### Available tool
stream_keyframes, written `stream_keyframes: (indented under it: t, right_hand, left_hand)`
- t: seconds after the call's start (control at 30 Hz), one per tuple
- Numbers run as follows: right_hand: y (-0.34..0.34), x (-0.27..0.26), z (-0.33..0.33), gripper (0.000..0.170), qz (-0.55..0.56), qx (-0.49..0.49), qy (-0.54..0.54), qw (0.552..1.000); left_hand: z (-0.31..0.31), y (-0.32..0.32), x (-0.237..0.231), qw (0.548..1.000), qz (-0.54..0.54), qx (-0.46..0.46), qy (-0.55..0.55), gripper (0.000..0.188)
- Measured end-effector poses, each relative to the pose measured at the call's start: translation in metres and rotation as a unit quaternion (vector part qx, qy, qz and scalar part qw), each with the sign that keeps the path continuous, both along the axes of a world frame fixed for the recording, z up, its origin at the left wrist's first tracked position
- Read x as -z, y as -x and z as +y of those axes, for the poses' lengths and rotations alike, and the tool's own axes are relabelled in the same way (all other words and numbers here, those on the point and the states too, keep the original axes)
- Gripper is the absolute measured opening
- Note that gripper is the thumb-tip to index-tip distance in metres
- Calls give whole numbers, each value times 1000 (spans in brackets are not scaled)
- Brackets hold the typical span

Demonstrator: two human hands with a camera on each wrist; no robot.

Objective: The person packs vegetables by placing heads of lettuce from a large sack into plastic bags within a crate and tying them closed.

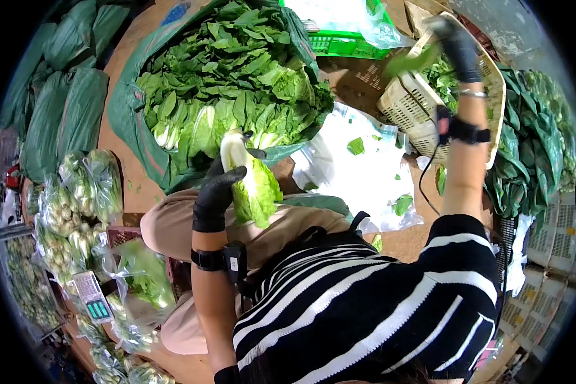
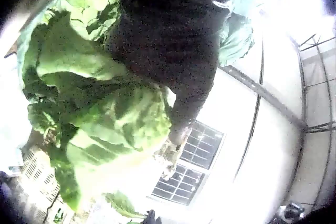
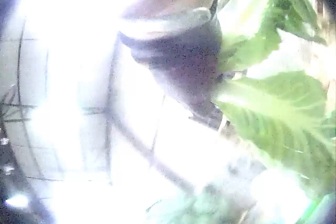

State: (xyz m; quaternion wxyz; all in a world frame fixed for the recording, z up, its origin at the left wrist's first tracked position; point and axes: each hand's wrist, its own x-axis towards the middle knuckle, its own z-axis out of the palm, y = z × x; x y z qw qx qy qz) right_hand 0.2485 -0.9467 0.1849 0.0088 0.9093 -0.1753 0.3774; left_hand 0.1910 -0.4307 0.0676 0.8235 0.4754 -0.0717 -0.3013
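Note:
My black-gloved left hand [image 1: 217, 192] holds a head of leafy lettuce [image 1: 255, 185] above the lap, its pale stem end up and its leaves hanging down. The left wrist view shows the gloved hand [image 2: 168, 40] against the lettuce leaves [image 2: 115, 124]. My right hand [image 1: 456, 48], blurred, is over the cream basket [image 1: 406, 105] at the upper right. From its fingers a loose green leaf [image 1: 413, 62] sticks out to the left; in the right wrist view the hand [image 3: 184, 66] pinches this leaf [image 3: 278, 108] by its base.
A big green sack [image 1: 125, 118] full of leafy heads lies ahead. Between sack and basket, a white plastic sheet [image 1: 352, 173] carries leaf scraps. A bright green crate [image 1: 339, 45] stands at the top. Bagged vegetables [image 1: 77, 198] and a scale [image 1: 93, 297] are at the left.

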Motion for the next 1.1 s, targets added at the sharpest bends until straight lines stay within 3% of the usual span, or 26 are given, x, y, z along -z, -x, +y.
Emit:
stream_keyframes:
  t: [0.03, 0.07, 0.1, 0.13, 0.17, 0.2, 0.23, 0.27, 0.3, 0.33, 0.37, 0.4, 0.43, 0.5, 0.53, 0.57, 0.63, 0.7, 0.73, 0.77, 0.8, 0.83, 0.9, 1.03, 1.07, 1.1]
  right_hand:
    - [-6, 1, -58, 45, -14, 111, 44, 993]
    - [0, 7, -99, 57, 39, 85, 58, 994]
    - [-7, 38, -157, 64, 93, 171, 109, 975]
    - [1, 52, -114, 74, 59, 239, 149, 958]
    - [-2, 69, -88, 64, 73, 162, 151, 972]
    - [-2, 106, -68, 53, 84, -8, 84, 993]
    - [1, 106, 14, 38, 197, -32, -103, 975]
    - [2, 116, 93, 31, 76, -242, -85, 964]
    - [5, 140, 153, 24, -48, -439, -69, 894]
    - [5, 189, 185, 22, 77, -436, -270, 855]
    - [22, 165, 241, 21, 167, -463, -380, 783]
    - [19, 172, 263, 18, 190, -472, -400, 762]
    - [14, 174, 270, 16, 144, -468, -404, 773]
    - [-5, 187, 248, 18, 209, -412, -295, 836]
    - [-19, 220, 221, 23, 262, -369, -203, 869]
    - [-24, 265, 190, 29, 316, -317, -109, 887]
    - [-14, 345, 136, 58, 515, -138, -70, 843]
    - [24, 386, 108, 84, 590, -5, -122, 798]
    - [42, 374, 113, 87, 593, 11, -148, 792]
    - [52, 411, 98, 81, 596, 46, -178, 781]
    - [64, 408, 106, 63, 620, 42, -178, 763]
    - [72, 449, 91, 56, 568, 15, -237, 788]
    - [87, 509, 60, 51, 505, -117, -204, 831]
    - [62, 492, 33, 50, 535, -132, -182, 814]
    - [51, 483, 28, 50, 530, -122, -188, 818]
    - [40, 477, 20, 50, 523, -102, -201, 822]
  left_hand:
    - [-2, 0, 1, 1000, 13, -9, 6, 57]
    - [0, -1, 2, 999, 24, -23, 11, 57]
    - [6, -4, 16, 997, -8, -35, -62, 55]
    - [6, -5, 15, 998, -7, -27, -57, 55]
    - [0, -6, 12, 999, -8, -23, -48, 56]
    - [-5, -6, 6, 999, -17, -28, -21, 56]
    - [-7, -6, 6, 999, -15, -36, 2, 54]
    - [-6, -9, 13, 997, -32, -52, -37, 53]
    - [0, -10, 25, 993, -46, -70, -79, 53]
    - [13, -6, 42, 931, -291, -45, -217, 51]
    - [-3, -2, 9, 986, -56, -119, -102, 51]
    - [3, 0, 2, 987, -66, -125, -75, 46]
    - [7, 4, -1, 989, -72, -123, -45, 42]
    - [52, 24, 21, 980, -47, -131, -144, 38]
    - [60, 60, 26, 949, -75, -282, -122, 29]
    - [75, 101, 27, 942, -63, -313, -108, 30]
    - [118, 149, 32, 926, -43, -372, -43, 32]
    - [166, 182, 34, 894, -47, -445, 6, 34]
    - [195, 188, 31, 880, -50, -472, 24, 35]
    - [219, 194, 29, 866, -51, -495, 43, 36]
    - [241, 199, 25, 852, -56, -518, 54, 37]
    - [259, 214, 17, 834, -63, -545, 59, 38]
    - [281, 258, -2, 789, -80, -607, 49, 41]
    - [289, 322, -33, 727, -117, -676, 36, 46]
    - [290, 339, -39, 745, -131, -654, 24, 47]
    - [272, 321, -49, 681, -85, -728, -4, 47]
